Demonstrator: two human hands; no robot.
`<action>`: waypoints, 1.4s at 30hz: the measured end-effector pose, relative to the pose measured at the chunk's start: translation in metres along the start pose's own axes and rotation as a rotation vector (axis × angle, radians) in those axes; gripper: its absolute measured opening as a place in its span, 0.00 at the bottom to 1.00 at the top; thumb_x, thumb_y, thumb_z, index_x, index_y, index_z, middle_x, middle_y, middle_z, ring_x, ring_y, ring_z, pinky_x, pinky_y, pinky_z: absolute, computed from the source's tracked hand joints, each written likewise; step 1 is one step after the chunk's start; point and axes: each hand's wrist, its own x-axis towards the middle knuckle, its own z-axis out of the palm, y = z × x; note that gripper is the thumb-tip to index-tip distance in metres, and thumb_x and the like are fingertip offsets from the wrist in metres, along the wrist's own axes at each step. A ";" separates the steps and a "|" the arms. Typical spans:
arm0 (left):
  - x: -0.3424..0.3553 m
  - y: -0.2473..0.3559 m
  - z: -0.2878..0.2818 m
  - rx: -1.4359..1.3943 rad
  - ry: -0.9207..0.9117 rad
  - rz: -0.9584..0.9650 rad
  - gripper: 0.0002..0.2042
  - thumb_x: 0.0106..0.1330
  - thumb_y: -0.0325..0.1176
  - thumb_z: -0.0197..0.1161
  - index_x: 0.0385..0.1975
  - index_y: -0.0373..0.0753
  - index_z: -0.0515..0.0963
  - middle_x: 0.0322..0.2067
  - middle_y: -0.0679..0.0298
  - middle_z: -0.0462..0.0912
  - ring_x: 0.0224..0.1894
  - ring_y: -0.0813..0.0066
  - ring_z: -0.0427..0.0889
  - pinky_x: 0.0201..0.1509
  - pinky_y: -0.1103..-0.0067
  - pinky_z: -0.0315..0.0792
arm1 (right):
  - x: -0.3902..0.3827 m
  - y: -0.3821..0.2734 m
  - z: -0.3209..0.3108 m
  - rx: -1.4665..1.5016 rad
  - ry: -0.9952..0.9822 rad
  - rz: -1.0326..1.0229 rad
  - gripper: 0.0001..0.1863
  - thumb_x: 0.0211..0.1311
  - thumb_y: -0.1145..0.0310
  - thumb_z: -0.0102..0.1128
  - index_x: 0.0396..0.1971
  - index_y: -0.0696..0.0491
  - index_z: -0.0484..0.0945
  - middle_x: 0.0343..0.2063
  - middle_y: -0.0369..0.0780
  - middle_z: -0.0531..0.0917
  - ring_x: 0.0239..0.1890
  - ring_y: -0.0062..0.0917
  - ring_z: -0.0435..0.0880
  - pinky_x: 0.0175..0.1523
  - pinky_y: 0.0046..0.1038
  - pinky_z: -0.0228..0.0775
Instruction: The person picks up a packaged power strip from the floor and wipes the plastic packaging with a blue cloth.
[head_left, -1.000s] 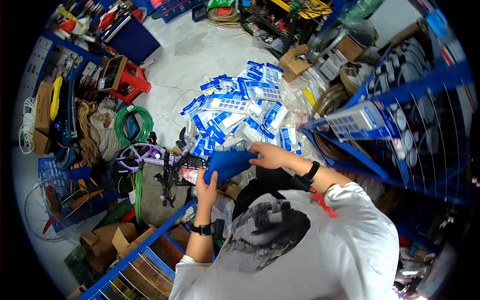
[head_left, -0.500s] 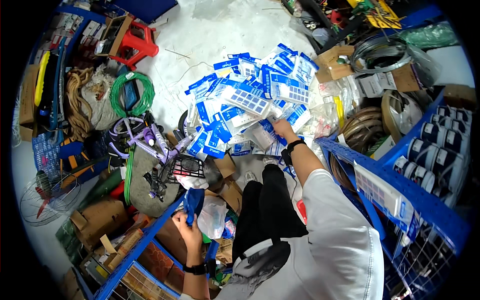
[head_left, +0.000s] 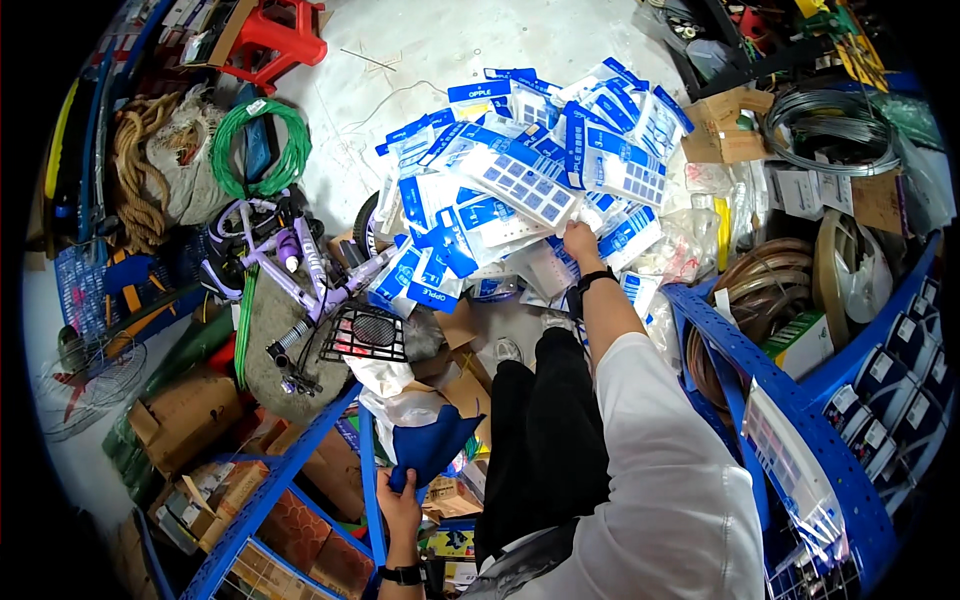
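A dark blue piece of cloth [head_left: 432,446] hangs from my left hand [head_left: 401,505], its fingers closed on the cloth's lower edge, above the boxes by the shelf. My right hand [head_left: 580,243] reaches into a heap of packets [head_left: 455,235] on the floor, its fingers closed at the edge of a clear plastic packet [head_left: 545,268]; the fingertips are partly hidden. The packets have blue-and-white headers. Just beyond this hand lies a white packet with a grid of dark squares [head_left: 525,190], and a similar one [head_left: 625,180] is to its right.
A purple bicycle [head_left: 310,265] with a black rack stands left of the heap, near a green hose coil [head_left: 260,150] and a red stool [head_left: 275,45]. Blue shelf frames flank me, the right one [head_left: 770,370] close to my arm. Wire coils [head_left: 830,130] lie at right.
The blue cloth has spread out and swung rightward in my left hand, which sits lower in view. My right hand stays at the heap. The whole view has shifted slightly.
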 end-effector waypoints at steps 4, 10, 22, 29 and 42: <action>0.003 -0.031 0.006 -0.282 -0.069 -0.212 0.12 0.65 0.29 0.72 0.40 0.35 0.73 0.35 0.65 0.79 0.36 0.78 0.76 0.44 0.79 0.73 | 0.008 0.002 0.010 0.006 -0.013 0.002 0.22 0.74 0.57 0.45 0.48 0.60 0.80 0.48 0.59 0.82 0.53 0.53 0.81 0.59 0.47 0.71; 0.006 0.018 0.003 -0.879 -0.186 -0.337 0.22 0.64 0.26 0.70 0.55 0.26 0.70 0.52 0.51 0.80 0.52 0.59 0.83 0.60 0.66 0.77 | -0.057 -0.033 0.000 0.083 0.144 -0.392 0.18 0.77 0.58 0.44 0.42 0.60 0.74 0.37 0.51 0.85 0.32 0.37 0.89 0.41 0.38 0.77; -0.023 0.055 -0.045 -0.957 -0.313 -0.071 0.24 0.75 0.37 0.56 0.65 0.29 0.67 0.62 0.53 0.74 0.63 0.61 0.73 0.70 0.71 0.61 | -0.370 -0.168 -0.116 0.224 0.188 -0.983 0.11 0.74 0.66 0.48 0.34 0.58 0.68 0.28 0.52 0.73 0.33 0.53 0.75 0.38 0.42 0.67; -0.004 0.100 -0.034 -0.286 -0.350 0.809 0.20 0.72 0.36 0.59 0.57 0.28 0.73 0.57 0.54 0.75 0.60 0.64 0.72 0.67 0.74 0.62 | -0.559 -0.184 -0.189 0.123 -0.193 -1.284 0.11 0.72 0.68 0.52 0.33 0.60 0.69 0.27 0.51 0.73 0.32 0.52 0.75 0.36 0.41 0.67; -0.103 0.166 -0.095 -0.610 -1.210 0.681 0.31 0.81 0.46 0.45 0.73 0.35 0.44 0.67 0.56 0.62 0.68 0.66 0.62 0.73 0.72 0.54 | -0.741 -0.142 -0.229 0.327 -0.534 -1.241 0.16 0.76 0.66 0.50 0.26 0.58 0.65 0.20 0.38 0.62 0.24 0.21 0.64 0.31 0.29 0.58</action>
